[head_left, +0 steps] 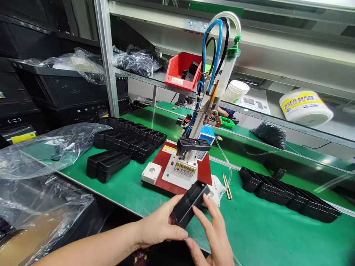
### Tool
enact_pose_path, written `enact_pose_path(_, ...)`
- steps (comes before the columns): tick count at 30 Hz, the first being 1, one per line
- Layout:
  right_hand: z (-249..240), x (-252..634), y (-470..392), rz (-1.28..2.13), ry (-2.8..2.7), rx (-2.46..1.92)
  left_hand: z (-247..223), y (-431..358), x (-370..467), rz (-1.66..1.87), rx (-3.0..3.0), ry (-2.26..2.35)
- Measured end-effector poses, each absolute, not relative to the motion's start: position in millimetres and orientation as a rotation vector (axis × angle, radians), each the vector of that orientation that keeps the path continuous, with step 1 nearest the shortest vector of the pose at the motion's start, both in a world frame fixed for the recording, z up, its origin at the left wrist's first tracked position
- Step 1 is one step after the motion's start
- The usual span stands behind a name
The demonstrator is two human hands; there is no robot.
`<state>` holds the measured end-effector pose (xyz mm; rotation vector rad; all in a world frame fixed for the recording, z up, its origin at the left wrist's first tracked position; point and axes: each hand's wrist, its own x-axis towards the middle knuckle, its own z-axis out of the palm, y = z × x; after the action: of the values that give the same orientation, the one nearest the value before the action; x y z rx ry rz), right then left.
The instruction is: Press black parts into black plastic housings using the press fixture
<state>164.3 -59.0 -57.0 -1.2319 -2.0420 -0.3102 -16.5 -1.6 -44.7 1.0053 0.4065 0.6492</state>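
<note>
An open-topped black plastic housing (pixel 188 207), long and box-like, is tilted in front of me, between both hands. My left hand (pixel 162 225) is closed around its lower left end, with the thumb across the near end. My right hand (pixel 215 231) has its fingertips on the housing's right edge, and its thumb is by my left thumb. Just beyond stands a small bench press (pixel 191 159) on a red base, with blue and black air hoses. Another black part (pixel 194 145) with a round centre sits at the press head. A white button box (pixel 151 173) is at the base's left.
Several black housings (pixel 130 136) stand in rows at the left, and a line of more (pixel 288 195) lies at the right. Clear plastic sheeting (pixel 52 147) covers the left side. A red bin (pixel 184 70) and a white tub (pixel 305 107) are on the shelf.
</note>
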Motion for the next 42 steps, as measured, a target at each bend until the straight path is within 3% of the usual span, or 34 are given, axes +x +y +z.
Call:
enact_pose_path(5,-31.6,175.0,-54.0,-0.358,-1.968,-1.182,-47.2,2.4,-21.8,0.484,1.001,0.332)
enact_pose_path(9,-30.0,180.5,-47.9,-0.126,-1.897,-1.098,-50.9,6.9,-24.4,0.494,1.160,0.307)
enact_pose_path(16,-32.3,182.9,-20.4,0.095,-1.843,-1.105,-36.6,14.7,-29.8,1.030,1.700,0.823)
enact_pose_path(24,30.4,192.3,71.5,-0.072,-1.852,-0.832,32.9,96.6,-16.9,1.575,2.339,0.867)
enact_pose_path(31,48.8,206.2,137.4,-0.035,-1.815,-0.863,45.9,150.9,4.2,1.661,2.145,0.933)
enact_pose_path(42,41.7,184.0,141.6,0.067,-1.625,-0.827,40.3,154.3,15.6,1.674,1.767,0.818)
